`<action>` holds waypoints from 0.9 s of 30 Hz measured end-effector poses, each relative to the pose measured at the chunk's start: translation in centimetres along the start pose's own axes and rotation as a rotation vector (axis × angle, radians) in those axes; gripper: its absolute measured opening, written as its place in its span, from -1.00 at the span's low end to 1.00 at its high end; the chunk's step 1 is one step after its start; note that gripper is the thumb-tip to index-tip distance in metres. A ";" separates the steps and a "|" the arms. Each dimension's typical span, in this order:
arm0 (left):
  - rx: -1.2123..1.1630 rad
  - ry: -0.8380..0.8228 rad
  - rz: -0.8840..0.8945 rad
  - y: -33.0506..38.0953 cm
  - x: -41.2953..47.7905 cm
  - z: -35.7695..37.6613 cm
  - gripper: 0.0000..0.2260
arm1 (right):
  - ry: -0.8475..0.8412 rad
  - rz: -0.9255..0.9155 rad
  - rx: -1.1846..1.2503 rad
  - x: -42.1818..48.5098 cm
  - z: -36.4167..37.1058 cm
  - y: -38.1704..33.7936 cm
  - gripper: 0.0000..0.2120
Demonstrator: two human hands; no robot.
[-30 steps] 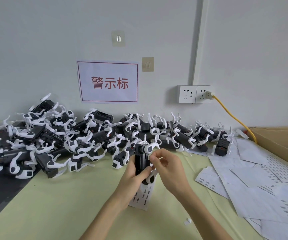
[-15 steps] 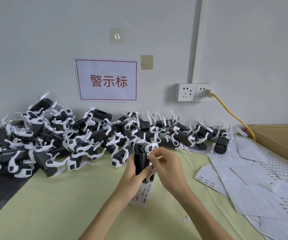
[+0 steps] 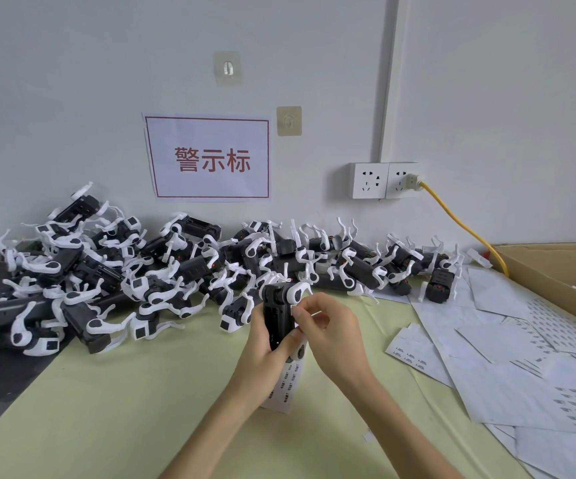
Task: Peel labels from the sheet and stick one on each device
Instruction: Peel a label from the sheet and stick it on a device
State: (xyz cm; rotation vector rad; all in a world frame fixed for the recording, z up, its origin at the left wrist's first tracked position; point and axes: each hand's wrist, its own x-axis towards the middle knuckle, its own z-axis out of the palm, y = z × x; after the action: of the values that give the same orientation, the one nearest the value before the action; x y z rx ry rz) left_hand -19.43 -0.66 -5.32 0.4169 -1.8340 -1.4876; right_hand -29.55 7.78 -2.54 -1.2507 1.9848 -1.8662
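My left hand grips a black-and-white device upright above the green table. A strip of a label sheet hangs down under that hand, held against the device. My right hand has its thumb and forefinger pinched at the device's right side, where a small white label shows. A long pile of the same devices lies along the wall behind.
Loose label sheets and used backing sheets cover the table on the right. A cardboard box stands at the far right. A yellow cable runs from the wall socket towards the box. A black strip borders the table's left edge.
My right fingers have slid slightly down along the device's right side. The left hand keeps the same grip. The view has shifted a little.
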 end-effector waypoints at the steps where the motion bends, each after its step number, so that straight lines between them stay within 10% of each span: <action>1: -0.001 0.004 0.005 0.0 0.0 0.0 -0.74 | 0.003 0.000 0.000 0.0 0.0 0.0 -0.85; 15: 0.056 0.014 0.067 0.1 -0.2 -0.2 -0.72 | 0.005 0.068 0.076 0.2 0.0 0.0 -0.86; 27: -0.252 -0.060 -0.165 1.6 -0.5 -0.3 -0.74 | -0.126 0.475 0.447 0.6 -1.1 -0.3 -0.70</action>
State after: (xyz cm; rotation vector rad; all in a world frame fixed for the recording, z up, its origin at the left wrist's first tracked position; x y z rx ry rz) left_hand -18.54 -0.13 -3.92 0.4112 -1.6621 -1.8360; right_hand -30.49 8.30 -1.76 -0.6803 1.5075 -1.7898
